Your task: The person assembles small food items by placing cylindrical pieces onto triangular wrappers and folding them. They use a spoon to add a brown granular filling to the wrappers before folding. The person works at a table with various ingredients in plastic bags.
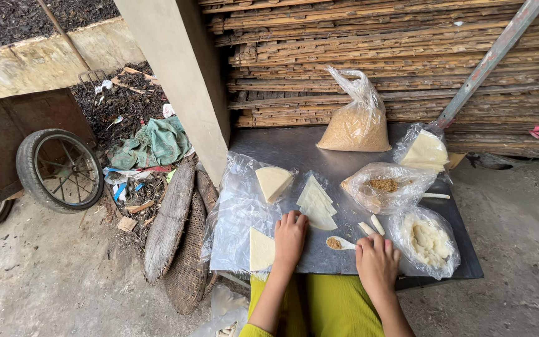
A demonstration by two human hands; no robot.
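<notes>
Triangular pale dough sheets (pixel 317 203) lie stacked on grey metal table (pixel 294 150); I see left hand (pixel 290 236) flat, open beside them, right hand (pixel 377 262) open near white plastic spoon (pixel 339 243).

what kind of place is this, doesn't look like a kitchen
Probably a rough outdoor work spot in a rural yard, not a kitchen: a metal table stands against stacked bamboo slats, with a cart wheel and littered dirt beside it on bare concrete.

I see two bare hands, left hand (pixel 290 238) at 7 o'clock, right hand (pixel 377 262) at 5 o'clock | forearms uncovered | yellow-green garment at 6 o'clock | matching cuff edge by left elbow
</notes>
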